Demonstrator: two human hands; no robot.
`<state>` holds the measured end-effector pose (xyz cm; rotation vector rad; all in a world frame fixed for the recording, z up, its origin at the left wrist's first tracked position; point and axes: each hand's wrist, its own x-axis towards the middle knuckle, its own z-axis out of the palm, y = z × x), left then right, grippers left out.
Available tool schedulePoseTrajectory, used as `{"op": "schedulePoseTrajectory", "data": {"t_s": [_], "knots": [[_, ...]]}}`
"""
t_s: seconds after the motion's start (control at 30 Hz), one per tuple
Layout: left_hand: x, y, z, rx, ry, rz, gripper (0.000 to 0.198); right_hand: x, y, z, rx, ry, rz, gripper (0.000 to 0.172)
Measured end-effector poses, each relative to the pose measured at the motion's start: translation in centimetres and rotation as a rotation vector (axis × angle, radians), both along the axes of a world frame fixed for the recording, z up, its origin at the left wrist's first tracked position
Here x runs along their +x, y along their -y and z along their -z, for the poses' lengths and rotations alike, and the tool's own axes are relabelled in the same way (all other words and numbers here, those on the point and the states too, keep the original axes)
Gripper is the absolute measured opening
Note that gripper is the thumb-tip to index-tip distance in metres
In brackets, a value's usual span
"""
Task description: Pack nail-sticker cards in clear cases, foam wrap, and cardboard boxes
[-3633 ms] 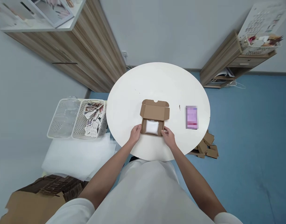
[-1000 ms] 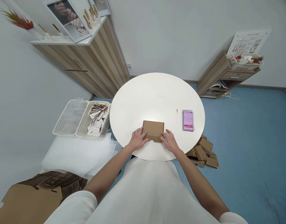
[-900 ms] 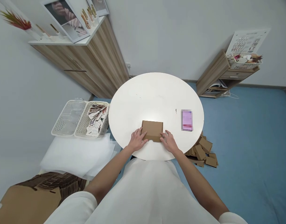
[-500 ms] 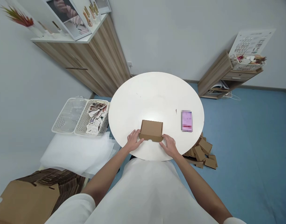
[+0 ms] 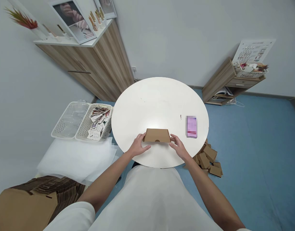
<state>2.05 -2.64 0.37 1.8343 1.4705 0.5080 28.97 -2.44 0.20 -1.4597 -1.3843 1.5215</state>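
A small brown cardboard box [image 5: 157,135] is held between my two hands over the near part of a white round table [image 5: 159,96]. Its lid is down, and the front panel with a small half-round notch faces me. My left hand [image 5: 138,146] grips the box's left end, fingers along the side and thumb stretched out below the front edge. At the right end, my right hand [image 5: 178,146] has its fingertips against the corner, with the thumb just under it. Whether the box rests on the table or is slightly raised, I cannot tell.
A blurred pink item [image 5: 192,126] lies on the table's right side. Several small cardboard boxes [image 5: 205,160] are piled on the floor at right. Left of the table are a white basket of cards [image 5: 81,131], white sheets [image 5: 77,157] and stacked flat cardboard [image 5: 27,205]. A wooden cabinet [image 5: 108,61] stands behind.
The box's front flap, slanting outward before, now sits as an upright front face. The box has tilted, and my right hand has shifted slightly right and up. The whole view has shifted a little.
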Motion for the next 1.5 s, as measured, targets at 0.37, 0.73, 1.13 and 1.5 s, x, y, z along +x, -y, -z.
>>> {"op": "schedulePoseTrajectory", "data": {"t_s": [0.37, 0.73, 1.13, 1.5], "knots": [[1.9, -5.0, -0.4, -0.136, -0.126, -0.132, 0.038, -0.7, -4.9, -2.4, -0.086, 0.130, 0.155, 0.042], [1.8, -5.1, -0.8, -0.101, -0.112, -0.129, 0.038, -1.1, -5.5, -2.5, -0.132, 0.111, 0.195, 0.045], [1.5, -4.7, -0.4, -0.167, 0.042, -0.189, 0.045, -0.9, -5.1, -2.2, -0.125, 0.080, 0.196, 0.043], [1.3, -3.8, -0.1, -0.373, 0.248, -0.326, 0.054, -1.0, -3.9, -0.4, -0.124, 0.002, 0.186, 0.042]]}}
